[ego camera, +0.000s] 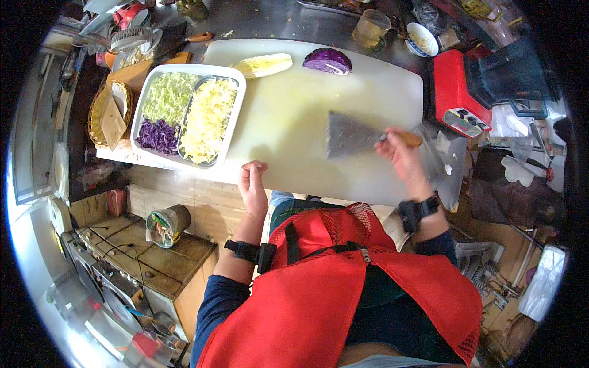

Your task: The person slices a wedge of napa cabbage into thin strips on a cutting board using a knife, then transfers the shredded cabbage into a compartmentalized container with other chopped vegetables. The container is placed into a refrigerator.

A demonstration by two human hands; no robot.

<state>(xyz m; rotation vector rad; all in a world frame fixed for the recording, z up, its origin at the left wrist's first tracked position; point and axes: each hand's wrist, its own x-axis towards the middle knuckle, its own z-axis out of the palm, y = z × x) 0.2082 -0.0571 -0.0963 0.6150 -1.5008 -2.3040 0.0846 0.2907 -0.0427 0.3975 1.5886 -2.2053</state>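
My right hand [399, 154] holds a broad-bladed cleaver [350, 136] by its wooden handle, over the right part of a white cutting board [285, 138]; blade and hand are slightly blurred. My left hand [253, 179] is at the board's front edge with its fingers curled in, and nothing shows in it. Near the far edge of the board lie a pale yellow napa cabbage piece [269, 65] and a cut red cabbage wedge [327, 61]. To the left, a white tray [235, 138] holds shredded green cabbage [168, 94], shredded red cabbage [157, 136] and, in a dark inner container, pale yellow shreds [209, 120].
A red appliance [455, 92] stands right of the board. Beyond the board are a glass of liquid [372, 28], a patterned bowl [421, 40] and an orange-handled tool [199, 37]. A wicker basket [94, 115] is left of the tray; a waste bin [177, 225] sits lower left.
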